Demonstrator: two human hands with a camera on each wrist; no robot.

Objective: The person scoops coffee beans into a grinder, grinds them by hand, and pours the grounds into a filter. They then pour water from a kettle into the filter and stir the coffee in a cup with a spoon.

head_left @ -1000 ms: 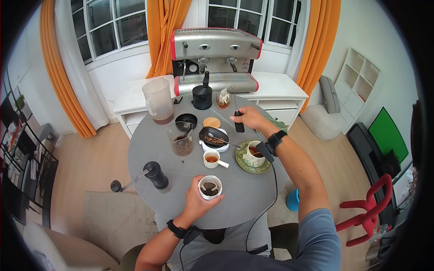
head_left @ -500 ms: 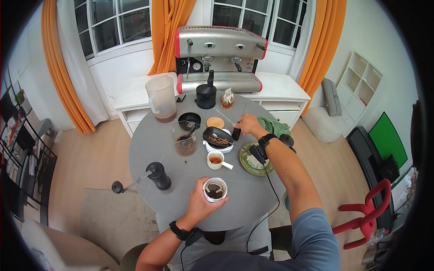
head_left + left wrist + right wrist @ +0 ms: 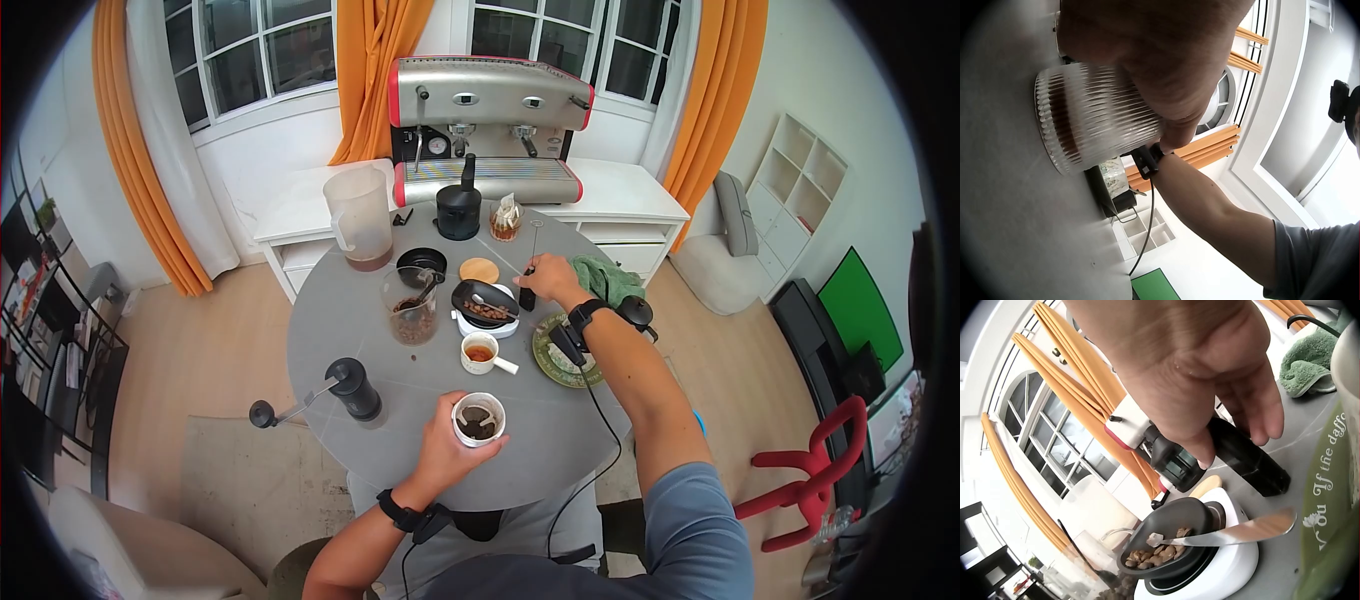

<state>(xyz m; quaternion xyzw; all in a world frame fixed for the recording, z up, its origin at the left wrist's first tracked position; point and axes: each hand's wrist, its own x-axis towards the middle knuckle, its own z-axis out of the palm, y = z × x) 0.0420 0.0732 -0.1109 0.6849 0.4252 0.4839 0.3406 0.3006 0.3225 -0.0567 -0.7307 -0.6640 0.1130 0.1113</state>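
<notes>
My left hand (image 3: 452, 450) grips a ribbed clear cup (image 3: 478, 422) with dark liquid and pale foam, near the table's front edge. In the left wrist view the hand (image 3: 1160, 56) curls round the upper part of this cup (image 3: 1094, 119). Beyond the green plate, my right hand (image 3: 550, 280) pinches a black handle (image 3: 527, 297) with a thin wire whisk pointing up. The right wrist view shows the thumb and fingers of that hand (image 3: 1210, 381) on either side of the handle (image 3: 1250, 459), whose base looks to be on the tabletop.
A white scale (image 3: 486, 325) bears a black tray of beans (image 3: 484, 304); a small white cup (image 3: 480, 352) stands nearer. Around them are a bean jug (image 3: 412, 318), hand grinder (image 3: 354, 390), plate (image 3: 548, 365), green towel (image 3: 600, 282) and black pot (image 3: 459, 213).
My right hand has shifted slightly and lowered the black handle towards the tabletop, its whisk still upward. The left hand keeps its grip on the cup. The head view has shifted a little.
</notes>
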